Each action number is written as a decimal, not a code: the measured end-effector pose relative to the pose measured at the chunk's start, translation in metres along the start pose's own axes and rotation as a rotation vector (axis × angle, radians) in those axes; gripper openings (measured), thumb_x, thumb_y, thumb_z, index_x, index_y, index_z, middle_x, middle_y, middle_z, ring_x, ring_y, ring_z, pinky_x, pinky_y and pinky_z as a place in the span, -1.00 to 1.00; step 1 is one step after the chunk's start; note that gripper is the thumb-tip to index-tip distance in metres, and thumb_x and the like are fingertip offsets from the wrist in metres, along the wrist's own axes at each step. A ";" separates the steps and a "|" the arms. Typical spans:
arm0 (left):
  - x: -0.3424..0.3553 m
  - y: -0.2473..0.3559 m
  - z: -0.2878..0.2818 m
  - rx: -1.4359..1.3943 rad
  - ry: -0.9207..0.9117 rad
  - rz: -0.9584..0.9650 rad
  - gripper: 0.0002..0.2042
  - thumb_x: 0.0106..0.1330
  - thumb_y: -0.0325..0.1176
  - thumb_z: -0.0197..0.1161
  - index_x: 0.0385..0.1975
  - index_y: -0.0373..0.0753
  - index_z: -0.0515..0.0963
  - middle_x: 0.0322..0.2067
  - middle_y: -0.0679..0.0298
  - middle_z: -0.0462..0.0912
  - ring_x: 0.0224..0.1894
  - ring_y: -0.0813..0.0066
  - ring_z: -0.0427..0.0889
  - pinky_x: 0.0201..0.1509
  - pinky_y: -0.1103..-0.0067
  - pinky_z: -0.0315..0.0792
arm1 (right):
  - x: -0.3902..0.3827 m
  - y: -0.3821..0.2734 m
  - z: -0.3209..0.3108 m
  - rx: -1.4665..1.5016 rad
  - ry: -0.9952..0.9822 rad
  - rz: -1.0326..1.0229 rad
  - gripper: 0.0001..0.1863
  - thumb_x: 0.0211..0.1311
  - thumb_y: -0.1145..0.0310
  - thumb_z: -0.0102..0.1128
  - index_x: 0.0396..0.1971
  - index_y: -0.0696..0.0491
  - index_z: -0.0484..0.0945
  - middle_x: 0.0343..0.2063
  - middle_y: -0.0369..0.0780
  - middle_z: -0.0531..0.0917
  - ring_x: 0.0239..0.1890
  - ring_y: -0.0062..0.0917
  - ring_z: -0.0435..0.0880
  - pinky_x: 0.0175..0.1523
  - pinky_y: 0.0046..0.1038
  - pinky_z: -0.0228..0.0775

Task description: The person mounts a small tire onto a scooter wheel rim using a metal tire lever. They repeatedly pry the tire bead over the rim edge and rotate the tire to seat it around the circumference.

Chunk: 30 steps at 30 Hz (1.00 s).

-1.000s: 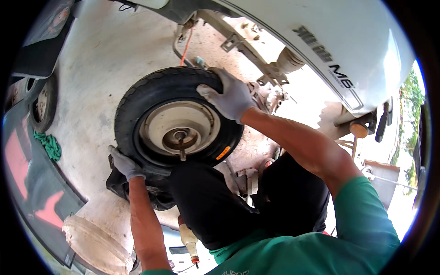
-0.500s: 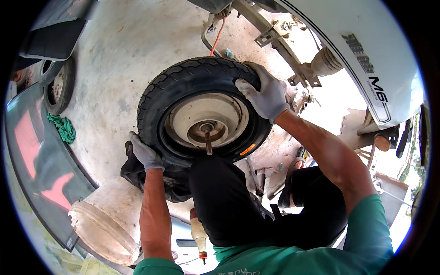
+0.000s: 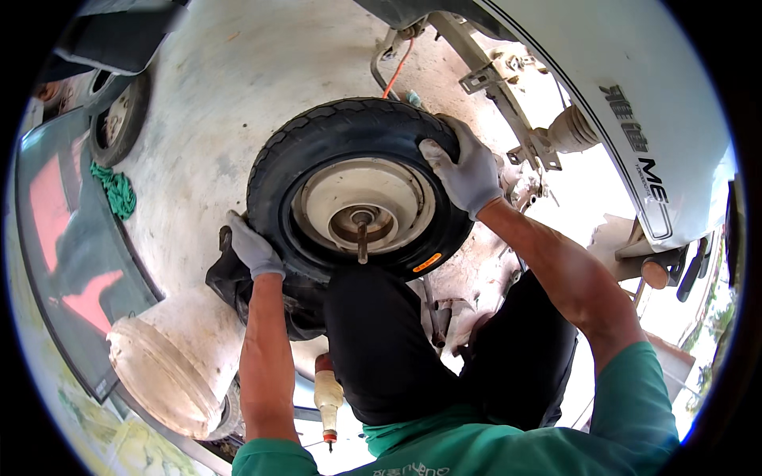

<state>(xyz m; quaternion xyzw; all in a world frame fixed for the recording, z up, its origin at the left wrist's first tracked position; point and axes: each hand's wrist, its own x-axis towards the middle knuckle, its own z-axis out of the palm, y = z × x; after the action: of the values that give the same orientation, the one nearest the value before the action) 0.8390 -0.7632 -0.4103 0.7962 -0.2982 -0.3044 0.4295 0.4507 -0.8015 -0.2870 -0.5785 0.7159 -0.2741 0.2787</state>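
A black tyre on a cream metal wheel hub leans against my knee, hub face toward me. A rusty axle sticks out of its centre. My right hand, in a grey glove, grips the tyre's upper right edge, thumb on the sidewall and fingers over the tread. My left hand, gloved too, holds the lower left edge, its fingers partly hidden. Below that hand, crumpled black material lies against the tyre's underside.
A white bucket stands at lower left, near a bottle with a red cap. Further left are a glass panel, a green cloth and another wheel. A white vehicle body panel and metal frame stand at the right.
The view has shifted slightly. My right leg has moved inward toward the other leg. Both hands keep their places on the tyre, which has hardly moved.
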 end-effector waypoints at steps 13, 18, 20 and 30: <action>-0.013 0.015 0.003 0.181 0.144 0.371 -0.50 0.67 -0.07 -0.12 0.09 -0.43 0.62 -0.03 -0.04 0.76 0.02 0.01 0.71 0.16 0.31 0.50 | 0.005 -0.008 0.002 -0.034 -0.052 0.069 -0.17 0.23 -0.30 0.33 0.25 0.09 0.55 0.00 0.06 0.75 0.12 -0.05 0.71 0.25 -0.18 0.49; -0.027 0.027 0.002 0.186 0.103 0.455 -0.54 0.63 -0.03 -0.05 0.07 -0.30 0.65 -0.11 -0.05 0.75 -0.04 0.01 0.73 0.11 0.30 0.53 | 0.004 -0.016 -0.002 -0.089 -0.070 0.076 -0.15 0.24 -0.34 0.29 0.25 0.09 0.54 0.05 0.05 0.73 0.14 -0.04 0.70 0.26 -0.14 0.48; -0.031 0.033 0.002 0.227 0.135 0.487 -0.53 0.62 -0.02 -0.03 0.06 -0.30 0.65 -0.13 -0.05 0.75 -0.06 0.01 0.73 0.10 0.30 0.53 | 0.001 -0.018 -0.004 -0.121 -0.073 0.062 -0.14 0.24 -0.35 0.28 0.25 0.10 0.54 0.05 0.05 0.73 0.15 -0.03 0.69 0.25 -0.13 0.48; -0.092 0.051 -0.029 0.669 -0.084 0.366 -0.25 0.59 0.18 -0.10 0.48 -0.40 0.21 0.23 -0.30 0.55 0.27 -0.21 0.56 0.33 0.19 0.44 | 0.001 -0.021 -0.012 -0.107 -0.146 0.056 -0.04 0.22 -0.46 0.18 0.22 0.19 0.53 0.07 0.07 0.72 0.17 -0.03 0.69 0.27 -0.11 0.48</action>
<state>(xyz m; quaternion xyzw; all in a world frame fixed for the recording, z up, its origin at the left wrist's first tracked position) 0.7914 -0.7042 -0.3320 0.8127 -0.5357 -0.1408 0.1807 0.4563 -0.8052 -0.2632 -0.5908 0.7231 -0.1848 0.3064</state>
